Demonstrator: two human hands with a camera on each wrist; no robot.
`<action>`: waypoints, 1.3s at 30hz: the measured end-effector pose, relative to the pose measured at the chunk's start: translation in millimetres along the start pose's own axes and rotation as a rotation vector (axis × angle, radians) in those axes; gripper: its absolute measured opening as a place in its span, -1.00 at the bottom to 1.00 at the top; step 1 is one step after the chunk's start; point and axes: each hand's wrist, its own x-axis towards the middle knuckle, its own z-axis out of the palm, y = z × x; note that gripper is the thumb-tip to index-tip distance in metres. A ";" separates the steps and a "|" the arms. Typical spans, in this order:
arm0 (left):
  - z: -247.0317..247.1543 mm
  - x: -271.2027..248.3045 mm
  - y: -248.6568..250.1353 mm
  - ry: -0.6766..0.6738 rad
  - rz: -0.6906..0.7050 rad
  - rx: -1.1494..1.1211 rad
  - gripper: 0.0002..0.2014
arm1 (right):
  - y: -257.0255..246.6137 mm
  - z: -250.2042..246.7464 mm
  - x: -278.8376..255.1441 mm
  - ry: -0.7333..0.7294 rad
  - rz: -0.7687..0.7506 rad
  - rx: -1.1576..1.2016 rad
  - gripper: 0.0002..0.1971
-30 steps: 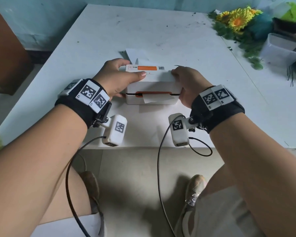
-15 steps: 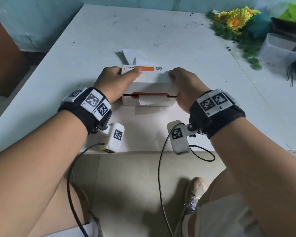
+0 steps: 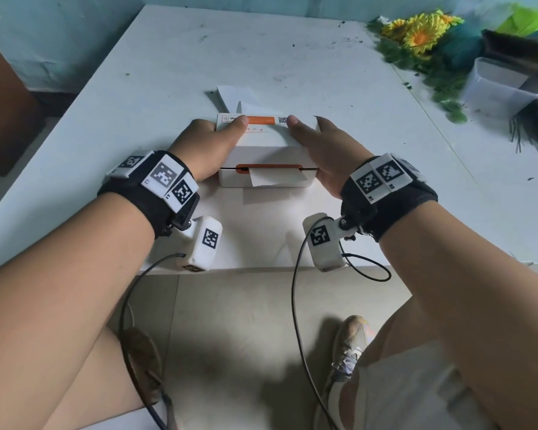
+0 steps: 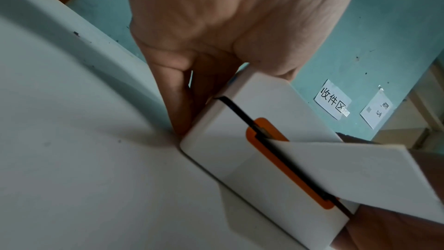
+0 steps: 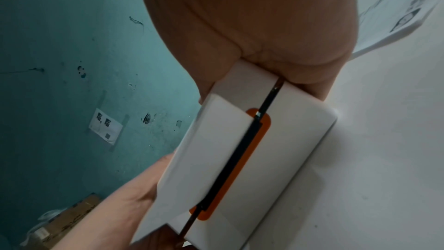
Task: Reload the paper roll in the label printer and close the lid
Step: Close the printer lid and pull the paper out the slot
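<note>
The white label printer stands near the front of the white table, lid down, with a thin dark seam along its orange slot. A strip of white paper hangs out of that slot. My left hand grips the printer's left side, thumb lying on the lid by the orange label. My right hand grips the right side, thumb on the lid too. In the left wrist view the fingers run down the printer's side. The right wrist view shows the palm against the printer's end.
A folded white sheet lies just behind the printer. Artificial sunflowers and a clear plastic box crowd the table's far right. The table's front edge is close below my wrists. Teal walls carry paper labels.
Both hands have slid further onto the printer. My right thumb has moved from the lid's right edge inward onto its top, and my left thumb now points toward the back edge.
</note>
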 end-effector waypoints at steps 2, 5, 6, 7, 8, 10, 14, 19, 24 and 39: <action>-0.4 -3.2 2.3 0.002 -0.005 0.005 -0.42 | 3.4 -1.0 5.8 0.006 -0.004 0.004 0.72; -1.6 -6.1 4.0 0.003 -0.001 0.005 -0.42 | 5.6 -1.7 9.8 0.000 0.001 0.003 0.70; -2.0 -6.6 4.2 -0.001 -0.003 0.002 -0.42 | 7.5 -2.0 12.8 0.005 -0.001 -0.001 0.73; -2.6 -7.5 5.2 -0.004 -0.004 0.001 -0.42 | 8.5 -1.8 14.1 0.005 0.000 -0.002 0.74; -2.8 -8.9 6.9 -0.007 -0.007 0.003 -0.42 | 11.1 -2.7 17.7 0.000 0.000 -0.006 0.73; -3.6 -10.1 9.2 -0.014 -0.009 -0.001 -0.42 | 14.3 -4.0 22.3 -0.005 -0.001 -0.013 0.71; -5.4 -8.3 8.6 -0.041 -0.016 0.010 -0.44 | 8.0 -2.9 10.2 0.024 -0.002 -0.057 0.55; -7.8 -6.4 13.0 -0.094 -0.048 0.007 -0.49 | -3.5 1.9 -7.0 0.074 -0.075 -0.171 -0.18; -13.3 -20.5 23.5 -0.129 0.010 -0.049 -0.65 | -6.8 -0.7 -8.7 0.070 -0.070 -0.274 -0.40; -10.8 -35.7 32.2 -0.076 -0.045 -0.112 -0.62 | -27.2 -10.5 -78.0 -0.098 0.125 -0.453 -0.84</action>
